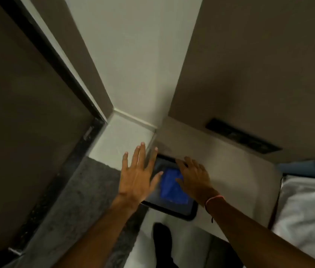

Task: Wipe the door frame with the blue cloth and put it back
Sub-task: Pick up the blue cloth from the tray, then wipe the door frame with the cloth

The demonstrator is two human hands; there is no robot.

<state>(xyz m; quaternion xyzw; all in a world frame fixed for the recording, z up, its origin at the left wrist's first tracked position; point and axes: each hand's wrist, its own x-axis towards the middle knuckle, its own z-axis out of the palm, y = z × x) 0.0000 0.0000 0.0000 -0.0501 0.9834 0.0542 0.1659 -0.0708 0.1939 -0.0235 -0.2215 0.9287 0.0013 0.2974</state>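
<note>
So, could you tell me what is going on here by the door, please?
A person is bending over a dark tray on the floor near the door frame. A blue cloth lies in the tray. Both hands hover above it with fingers spread: the left hand over the tray's left edge, the right hand just over the cloth. Neither hand grips the cloth at this moment.

A dark tray [174,211] with rounded corners sits on the pale floor [236,171] close to the wall corner, beside a grey speckled strip of flooring [79,194]. Near the right edge lies white bedding [307,206], and a black slotted vent plate [242,136] sits low on the brown wall panel. A white skirting board [133,118] runs along the foot of the white wall.
</note>
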